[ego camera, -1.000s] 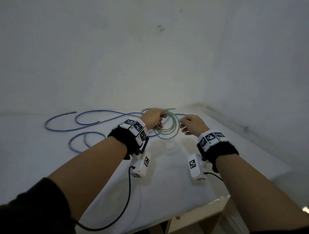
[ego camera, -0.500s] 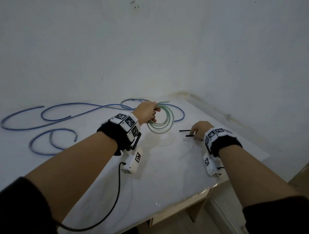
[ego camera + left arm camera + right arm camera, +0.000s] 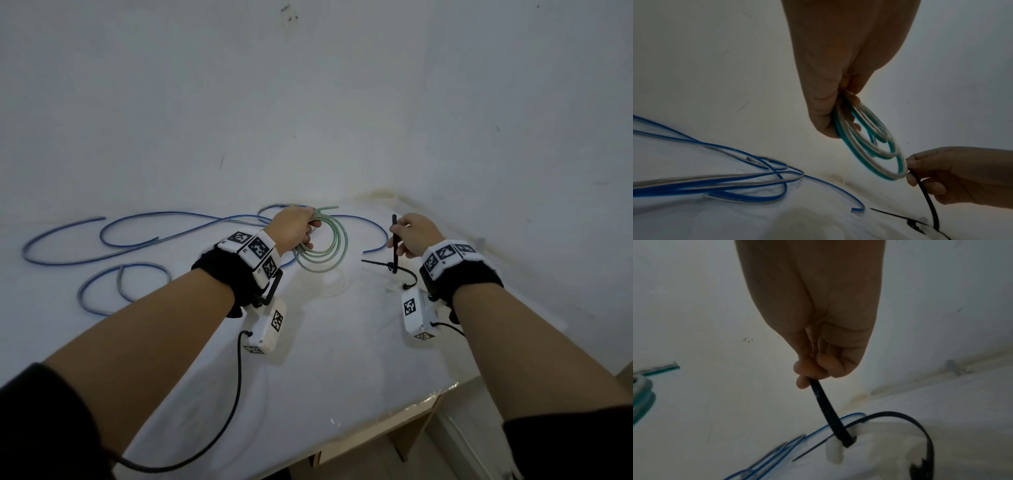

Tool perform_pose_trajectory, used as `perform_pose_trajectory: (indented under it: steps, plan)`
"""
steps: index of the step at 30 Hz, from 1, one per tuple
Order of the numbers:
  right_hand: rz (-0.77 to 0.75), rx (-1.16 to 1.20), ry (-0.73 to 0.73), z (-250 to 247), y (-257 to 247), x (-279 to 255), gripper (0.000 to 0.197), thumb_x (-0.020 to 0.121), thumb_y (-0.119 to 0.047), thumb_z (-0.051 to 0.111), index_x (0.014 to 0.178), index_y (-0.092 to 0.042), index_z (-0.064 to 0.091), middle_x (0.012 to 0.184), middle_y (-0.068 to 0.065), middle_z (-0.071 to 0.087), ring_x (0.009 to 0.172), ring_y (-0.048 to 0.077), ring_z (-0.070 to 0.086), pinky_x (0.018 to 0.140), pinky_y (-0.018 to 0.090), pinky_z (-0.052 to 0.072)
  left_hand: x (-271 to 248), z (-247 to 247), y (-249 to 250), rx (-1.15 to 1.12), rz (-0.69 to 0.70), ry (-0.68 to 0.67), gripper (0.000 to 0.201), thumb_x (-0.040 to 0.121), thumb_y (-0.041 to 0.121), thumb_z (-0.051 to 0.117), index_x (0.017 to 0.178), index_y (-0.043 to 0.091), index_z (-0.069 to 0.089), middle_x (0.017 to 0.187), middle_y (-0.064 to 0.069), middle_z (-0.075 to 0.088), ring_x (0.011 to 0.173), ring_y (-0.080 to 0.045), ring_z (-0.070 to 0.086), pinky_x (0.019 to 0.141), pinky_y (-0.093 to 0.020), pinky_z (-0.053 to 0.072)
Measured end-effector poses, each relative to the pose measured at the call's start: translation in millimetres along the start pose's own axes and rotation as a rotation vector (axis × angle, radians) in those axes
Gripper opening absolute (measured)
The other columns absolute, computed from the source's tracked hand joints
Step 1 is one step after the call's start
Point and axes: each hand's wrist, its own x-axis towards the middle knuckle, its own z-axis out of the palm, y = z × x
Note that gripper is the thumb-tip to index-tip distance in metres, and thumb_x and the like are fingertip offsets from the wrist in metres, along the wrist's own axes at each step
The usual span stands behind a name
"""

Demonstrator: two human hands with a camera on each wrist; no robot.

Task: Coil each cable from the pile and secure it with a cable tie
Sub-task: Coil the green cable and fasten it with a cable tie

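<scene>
A person stands at a white surface [image 3: 335,359] set into the corner of a pale room, both forearms reaching forward. The left hand [image 3: 294,228] is curled around one side of a green and clear cable coil [image 3: 322,245], several loops gathered together and held just above the surface; one cut end of the cable pokes out past the knuckles. From the left wrist view the fingers [image 3: 824,113] wrap the top of the coil [image 3: 869,146], which hangs down towards the other hand. The right hand [image 3: 416,234] pinches a black cable tie [image 3: 394,240] between thumb and fingertips, holding it upright, its lower end close to the surface. Beneath it more black cable ties [image 3: 376,264] lie on the surface, one curving in an arc. Behind and to the left of the coil, a long blue and clear cable [image 3: 144,233] sprawls loose in wide curves across the surface, reaching back to the wall. Both wrists wear black bands with printed square markers.
</scene>
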Motion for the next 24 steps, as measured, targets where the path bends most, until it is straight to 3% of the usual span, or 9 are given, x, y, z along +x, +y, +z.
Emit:
perform_pose_trajectory:
  steps: [3, 5, 7, 10, 13, 16, 20, 24]
  plan:
    - [0.029, 0.106, 0.023, 8, -10, -3, 0.011, 0.099, -0.011, 0.040, 0.098, -0.004, 0.049, 0.068, 0.007, 0.060, 0.046, 0.016, 0.045, 0.044, 0.023, 0.034, -3, -10, 1, -0.008, 0.016, 0.010, 0.037, 0.100, 0.016, 0.031, 0.070, 0.008, 0.050, 0.046, 0.002, 0.039, 0.027, -0.003, 0.032, 0.040, -0.019, 0.042]
    - [0.083, 0.146, 0.047, 12, -16, -3, 0.010, 0.098, -0.007, 0.041, 0.099, -0.002, 0.049, 0.066, 0.009, 0.058, 0.042, 0.016, 0.042, 0.039, 0.019, 0.030, -5, -18, 0, -0.008, 0.009, 0.014, 0.038, 0.100, 0.016, 0.030, 0.069, 0.008, 0.050, 0.039, 0.006, 0.040, 0.027, -0.004, 0.033, 0.041, -0.020, 0.042]
    - [0.177, 0.134, 0.029, 13, -21, -2, 0.014, 0.097, -0.002, 0.039, 0.088, 0.001, 0.049, 0.065, 0.012, 0.056, 0.033, 0.013, 0.043, 0.037, 0.019, 0.028, -7, -24, 0, -0.014, 0.006, 0.019, 0.038, 0.101, 0.017, 0.031, 0.069, 0.008, 0.050, 0.032, 0.010, 0.040, 0.027, -0.004, 0.034, 0.041, -0.020, 0.042]
    - [0.290, 0.122, 0.002, 16, -23, -2, 0.033, 0.097, -0.001, 0.033, 0.066, -0.001, 0.042, 0.066, 0.015, 0.058, 0.039, 0.017, 0.042, 0.044, 0.026, 0.028, -11, -34, -1, 0.001, 0.015, 0.040, 0.040, 0.101, 0.020, 0.032, 0.069, 0.008, 0.052, 0.031, 0.010, 0.040, 0.027, -0.004, 0.036, 0.047, -0.023, 0.043]
    - [0.370, 0.296, 0.008, 20, -22, -3, 0.026, 0.098, -0.006, 0.028, 0.075, -0.004, 0.039, 0.066, 0.014, 0.057, 0.026, 0.013, 0.036, 0.036, 0.014, 0.027, -15, -41, -1, 0.002, 0.010, 0.039, 0.039, 0.101, 0.020, 0.032, 0.070, 0.008, 0.052, 0.031, 0.011, 0.040, 0.028, -0.003, 0.035, 0.045, -0.021, 0.043]
    - [0.389, 0.446, -0.003, 27, -22, -3, 0.024, 0.099, -0.008, 0.033, 0.076, -0.004, 0.040, 0.068, 0.013, 0.054, 0.021, 0.010, 0.035, 0.032, 0.010, 0.028, -19, -44, -1, -0.003, 0.013, 0.032, 0.038, 0.101, 0.020, 0.032, 0.070, 0.009, 0.051, 0.031, 0.010, 0.040, 0.028, -0.003, 0.034, 0.045, -0.021, 0.043]
    - [0.375, 0.571, -0.023, 36, -24, -5, 0.028, 0.100, -0.004, 0.035, 0.073, -0.004, 0.042, 0.074, 0.014, 0.052, 0.024, 0.009, 0.042, 0.029, 0.012, 0.033, -22, -49, -1, -0.016, 0.025, 0.038, 0.038, 0.101, 0.019, 0.031, 0.070, 0.008, 0.050, 0.031, 0.010, 0.039, 0.027, -0.003, 0.034, 0.044, -0.021, 0.043]
    - [0.407, 0.638, 0.029, 37, -23, -14, 0.032, 0.101, -0.006, 0.023, 0.074, -0.006, 0.040, 0.094, 0.025, 0.056, 0.044, 0.023, 0.058, 0.031, 0.018, 0.044, -23, -53, -2, -0.019, 0.025, 0.056, 0.038, 0.101, 0.018, 0.031, 0.070, 0.008, 0.051, 0.046, 0.004, 0.040, 0.028, -0.003, 0.034, 0.046, -0.022, 0.042]
